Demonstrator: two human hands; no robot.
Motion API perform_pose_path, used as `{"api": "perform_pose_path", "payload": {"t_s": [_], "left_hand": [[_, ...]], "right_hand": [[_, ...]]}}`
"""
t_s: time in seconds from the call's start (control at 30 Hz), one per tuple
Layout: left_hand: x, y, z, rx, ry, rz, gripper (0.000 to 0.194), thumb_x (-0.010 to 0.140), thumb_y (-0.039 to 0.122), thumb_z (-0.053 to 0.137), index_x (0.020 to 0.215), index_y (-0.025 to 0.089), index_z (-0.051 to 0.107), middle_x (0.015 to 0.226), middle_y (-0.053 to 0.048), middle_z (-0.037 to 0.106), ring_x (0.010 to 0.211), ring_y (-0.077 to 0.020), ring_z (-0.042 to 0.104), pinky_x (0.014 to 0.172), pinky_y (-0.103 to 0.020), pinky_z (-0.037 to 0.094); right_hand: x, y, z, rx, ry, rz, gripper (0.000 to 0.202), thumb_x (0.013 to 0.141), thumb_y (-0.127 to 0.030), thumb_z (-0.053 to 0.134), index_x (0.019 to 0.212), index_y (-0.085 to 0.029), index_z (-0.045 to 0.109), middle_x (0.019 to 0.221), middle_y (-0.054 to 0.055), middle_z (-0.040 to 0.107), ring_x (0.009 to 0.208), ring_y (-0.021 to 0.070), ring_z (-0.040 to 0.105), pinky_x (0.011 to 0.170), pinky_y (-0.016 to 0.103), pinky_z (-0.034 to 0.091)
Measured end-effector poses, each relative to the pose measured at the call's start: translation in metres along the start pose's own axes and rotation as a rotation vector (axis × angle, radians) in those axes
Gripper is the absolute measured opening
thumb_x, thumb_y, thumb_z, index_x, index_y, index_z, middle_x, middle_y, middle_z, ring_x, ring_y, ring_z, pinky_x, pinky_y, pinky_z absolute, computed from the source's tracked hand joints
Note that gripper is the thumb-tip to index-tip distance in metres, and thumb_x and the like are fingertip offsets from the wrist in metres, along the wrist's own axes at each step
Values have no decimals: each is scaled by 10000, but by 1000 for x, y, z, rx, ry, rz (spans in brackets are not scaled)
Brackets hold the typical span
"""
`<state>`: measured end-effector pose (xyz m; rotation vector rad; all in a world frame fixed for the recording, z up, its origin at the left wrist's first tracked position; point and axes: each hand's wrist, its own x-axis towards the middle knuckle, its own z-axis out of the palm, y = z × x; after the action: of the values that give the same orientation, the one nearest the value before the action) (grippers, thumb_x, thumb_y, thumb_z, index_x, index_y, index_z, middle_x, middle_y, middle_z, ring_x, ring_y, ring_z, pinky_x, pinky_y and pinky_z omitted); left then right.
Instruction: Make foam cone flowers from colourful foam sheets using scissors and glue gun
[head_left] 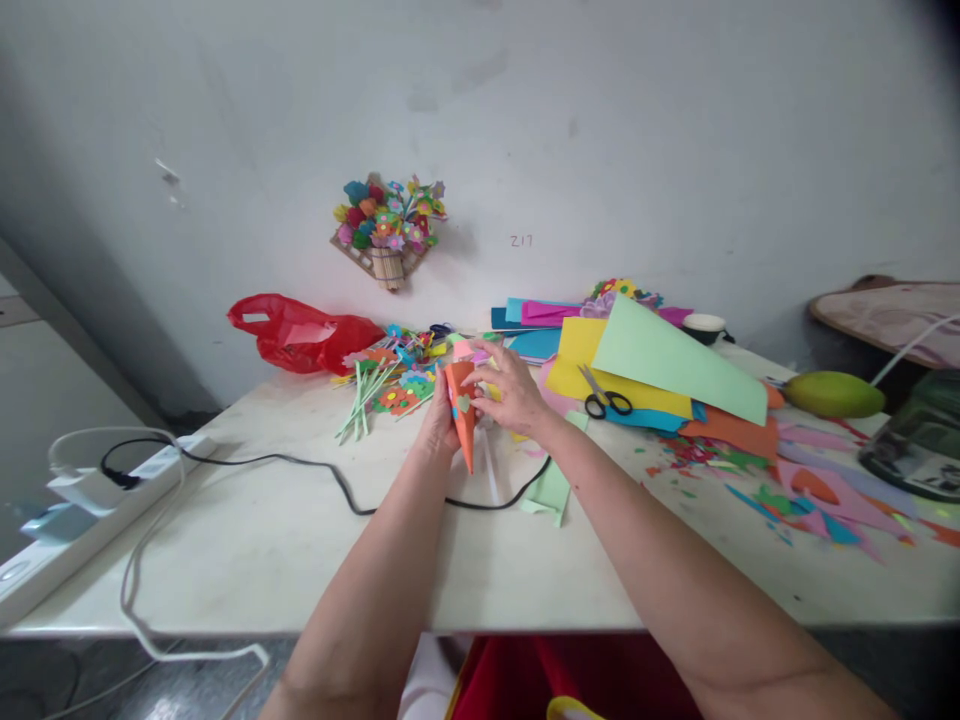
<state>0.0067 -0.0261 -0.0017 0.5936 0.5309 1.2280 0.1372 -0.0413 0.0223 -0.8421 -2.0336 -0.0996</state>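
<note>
An orange paper cone (463, 420) with small coloured shapes stuck on it is held point down above the table, a little left of its middle. My left hand (438, 422) is wrapped round the cone from the left side. The fingers of my right hand (510, 388) reach over from the right and rest against the cone's front, near a small pale heart (463, 403). These right fingers are bent and somewhat apart. Behind the hands lie paper flowers (400, 398) and thin pale green paper strips (364, 398).
Black-handled scissors (606, 402) lie on coloured sheets, beside a large pale green sheet (675, 360). Paper scraps (814, 510) are strewn at the right. A black cable (300, 460) crosses the table from a power strip (105, 530). A red plastic bag (304, 335) sits back left.
</note>
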Motion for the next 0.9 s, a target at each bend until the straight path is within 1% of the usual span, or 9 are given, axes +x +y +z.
{"api": "perform_pose_path", "payload": {"t_s": [0.2,0.33,0.5,0.63,0.77,0.9], "left_hand": [[5,-2,-6,28,25,-13,493,846,631,408,805,174,589,534,4,556,411,-106,530,372,-203,405],[8,-3,-9,89,14,-46,480,854,616,413,824,170,588,531,9,550,404,-103,526,381,-210,424],[9,-4,-11,152,-19,-70,484,879,609,351,836,182,575,540,7,538,419,-111,520,411,-229,452],[8,-4,-10,176,-3,-60,460,885,594,357,861,192,580,588,-3,540,481,-121,541,446,-230,456],[7,-5,-8,197,7,-60,460,891,584,365,894,178,582,601,-9,534,529,-122,547,482,-223,451],[6,-6,-8,203,5,-58,461,899,573,359,948,171,578,643,-24,563,588,-135,572,502,-227,451]], "right_hand": [[-1,1,0,23,-2,-6,113,736,-149,630,784,-220,703,1346,59,491,1227,234,428,1027,436,306],[-1,2,2,49,11,-21,73,719,-161,660,742,-221,694,1310,54,517,1225,250,424,1028,454,309],[0,4,5,73,24,-40,76,686,-148,684,694,-223,677,1261,56,537,1209,266,429,1020,463,323],[0,5,7,81,34,-49,82,669,-139,698,676,-215,669,1226,57,553,1184,261,442,1016,444,330],[1,7,9,79,36,-55,76,670,-157,710,668,-217,664,1214,52,559,1187,264,436,1021,449,319],[1,7,10,83,41,-70,89,677,-149,716,651,-212,660,1200,51,570,1169,261,445,1009,443,329]]}}
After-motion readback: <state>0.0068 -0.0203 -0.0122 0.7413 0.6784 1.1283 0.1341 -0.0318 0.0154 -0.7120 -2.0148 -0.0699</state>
